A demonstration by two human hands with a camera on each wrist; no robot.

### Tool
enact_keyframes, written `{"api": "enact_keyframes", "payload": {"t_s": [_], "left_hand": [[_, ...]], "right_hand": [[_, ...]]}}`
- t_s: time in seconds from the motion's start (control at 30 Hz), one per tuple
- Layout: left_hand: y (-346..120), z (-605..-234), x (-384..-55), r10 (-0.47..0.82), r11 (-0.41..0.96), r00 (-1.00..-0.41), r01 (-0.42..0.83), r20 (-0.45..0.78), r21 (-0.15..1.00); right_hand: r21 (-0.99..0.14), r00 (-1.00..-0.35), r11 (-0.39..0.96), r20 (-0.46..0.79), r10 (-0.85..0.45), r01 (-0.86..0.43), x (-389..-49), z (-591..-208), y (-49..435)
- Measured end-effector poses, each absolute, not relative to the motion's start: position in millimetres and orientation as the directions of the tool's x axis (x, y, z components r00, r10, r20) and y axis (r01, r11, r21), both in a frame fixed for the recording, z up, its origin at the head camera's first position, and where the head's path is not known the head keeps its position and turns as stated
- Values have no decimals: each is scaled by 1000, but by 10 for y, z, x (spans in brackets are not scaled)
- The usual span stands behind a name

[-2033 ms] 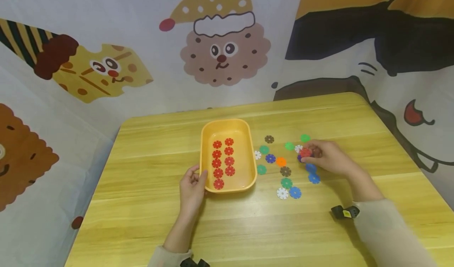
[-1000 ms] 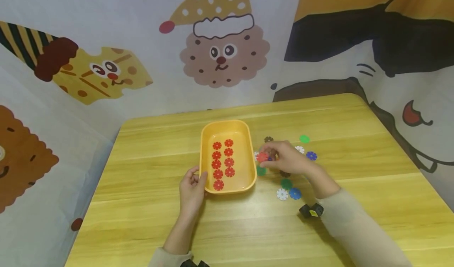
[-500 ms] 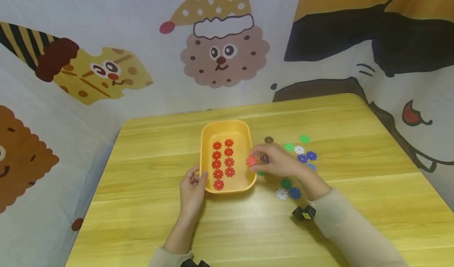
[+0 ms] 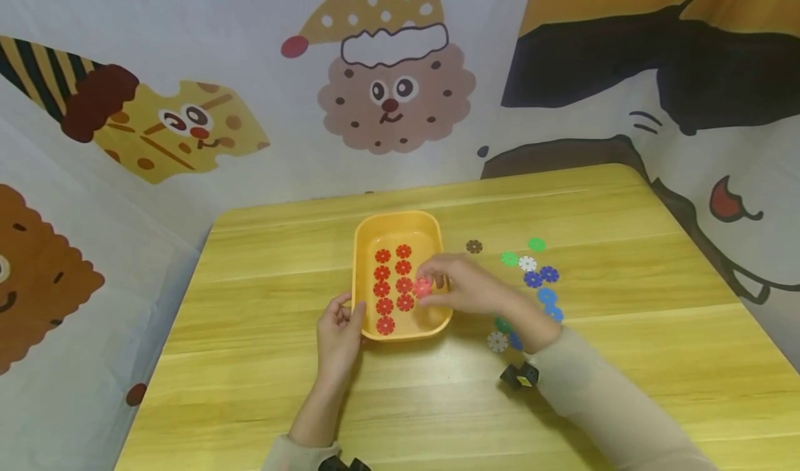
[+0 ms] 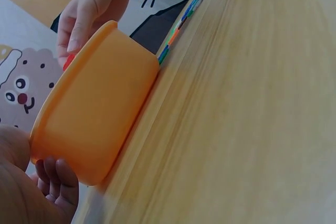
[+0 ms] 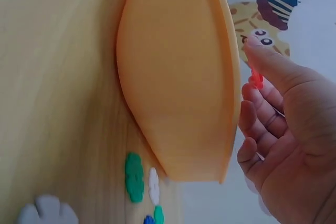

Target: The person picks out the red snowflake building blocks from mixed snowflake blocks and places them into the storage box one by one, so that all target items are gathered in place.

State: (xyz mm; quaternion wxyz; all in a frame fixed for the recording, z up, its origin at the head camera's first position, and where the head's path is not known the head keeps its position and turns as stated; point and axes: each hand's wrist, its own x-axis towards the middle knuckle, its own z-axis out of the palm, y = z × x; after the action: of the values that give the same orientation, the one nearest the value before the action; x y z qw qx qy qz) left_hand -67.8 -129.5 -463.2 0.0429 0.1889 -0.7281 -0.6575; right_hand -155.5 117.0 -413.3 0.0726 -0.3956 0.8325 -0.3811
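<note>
Between the thumb and fingers of my right hand (image 4: 465, 285) is a red notched plastic disc (image 4: 423, 287), held over the right part of a yellow tray (image 4: 437, 328). In the right wrist view the disc (image 6: 256, 78) shows edge-on, pinched above the tray's rim. Two columns of similar red discs lie on the tray floor, one being the front-left disc (image 4: 385, 325). My left hand (image 4: 339, 335) grips the tray's near left side, thumb over the rim. The left wrist view shows that hand (image 5: 42, 187) with fingers curled against the tray's outer wall (image 5: 100, 114).
Loose discs lie on the wooden table (image 4: 250, 283) right of the tray: a brown disc (image 4: 474, 246), a light green disc (image 4: 536, 244), a dark blue disc (image 4: 548, 274), a white disc (image 4: 497, 342) and several more. My right forearm covers some. A cartoon-printed cloth (image 4: 281, 110) hangs behind.
My right hand has carried the red disc left from the loose discs, across the tray's right rim, to over the tray. My left hand and the tray have stayed in place.
</note>
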Motion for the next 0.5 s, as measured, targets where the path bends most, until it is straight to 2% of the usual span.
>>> {"api": "enact_keyframes", "payload": {"t_s": [0.27,0.5], "left_hand": [[-1308,-4652,-680,-328,66,-927,-217,-184,974],[-1313,-4644,-692,-322,66,-926,-227,-195,972]], "right_hand": [[-660,-629,400,143,-764,-636,-1560,-4177,1007],[-586,-601,500,-29,-799,-637,-1547,-4144,858]]}}
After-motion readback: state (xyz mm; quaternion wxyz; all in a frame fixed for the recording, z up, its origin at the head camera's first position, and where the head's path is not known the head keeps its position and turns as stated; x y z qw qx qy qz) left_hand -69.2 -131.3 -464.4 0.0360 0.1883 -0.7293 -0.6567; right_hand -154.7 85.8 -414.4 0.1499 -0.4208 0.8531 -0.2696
